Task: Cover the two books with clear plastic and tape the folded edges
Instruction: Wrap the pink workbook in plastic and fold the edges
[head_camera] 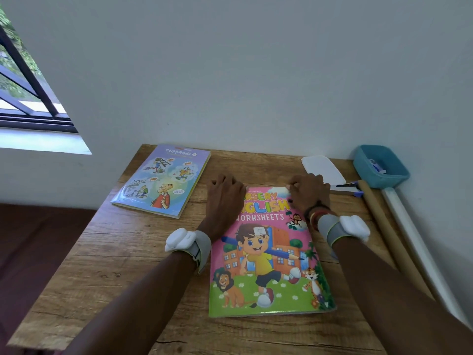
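On the wood-grain table (115, 265) against the wall, the pink nursery-English worksheet book (266, 265) lies face up in front of me. A thin glossy margin along its near edge suggests clear plastic is already around it. The blue cartoon-covered book (163, 180) sits apart at the far left corner, shiny, with a film edge showing at its near corner, so I judge that one finished. My left hand (224, 198) rests palm down on the pink book's far left corner, fingers relaxed and holding nothing. My right hand (308, 192) is at the far edge with fingers curled, but I cannot tell whether it pinches a fold, some tape or nothing. To the right lie a long brown cardboard tube (384, 226) and a white roll (414, 239) side by side, then a teal plastic tray (368, 170), a white rounded pad (323, 167) and blue-handled scissors (349, 187). What seems left is securing this top edge, and possibly other folds that I cannot see.
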Action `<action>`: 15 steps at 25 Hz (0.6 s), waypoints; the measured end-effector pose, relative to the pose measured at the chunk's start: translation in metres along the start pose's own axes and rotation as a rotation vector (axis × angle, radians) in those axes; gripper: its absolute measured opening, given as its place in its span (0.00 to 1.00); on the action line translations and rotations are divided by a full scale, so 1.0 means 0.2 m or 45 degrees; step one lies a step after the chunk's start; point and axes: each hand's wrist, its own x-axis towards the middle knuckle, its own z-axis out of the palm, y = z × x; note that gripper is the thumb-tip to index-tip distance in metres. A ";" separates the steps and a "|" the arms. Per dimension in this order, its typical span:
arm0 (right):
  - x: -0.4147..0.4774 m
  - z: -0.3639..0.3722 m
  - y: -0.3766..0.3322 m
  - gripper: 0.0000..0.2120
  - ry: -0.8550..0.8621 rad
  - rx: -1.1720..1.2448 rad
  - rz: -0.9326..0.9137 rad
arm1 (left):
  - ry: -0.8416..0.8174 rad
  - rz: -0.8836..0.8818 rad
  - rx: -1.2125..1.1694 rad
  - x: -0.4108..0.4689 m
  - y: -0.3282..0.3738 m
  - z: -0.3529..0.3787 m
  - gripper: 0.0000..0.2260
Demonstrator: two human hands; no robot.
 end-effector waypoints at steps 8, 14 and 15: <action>-0.23 0.19 -0.20 0.25 -0.193 0.165 -0.582 | -0.008 0.198 -0.204 -0.11 0.11 0.08 0.14; -0.18 0.22 -0.08 0.25 -0.094 0.130 -0.187 | -0.206 0.012 -0.158 -0.12 0.05 0.07 0.22; -0.18 0.21 -0.07 0.25 -0.110 0.134 -0.089 | -0.217 0.002 -0.163 -0.13 0.03 0.06 0.22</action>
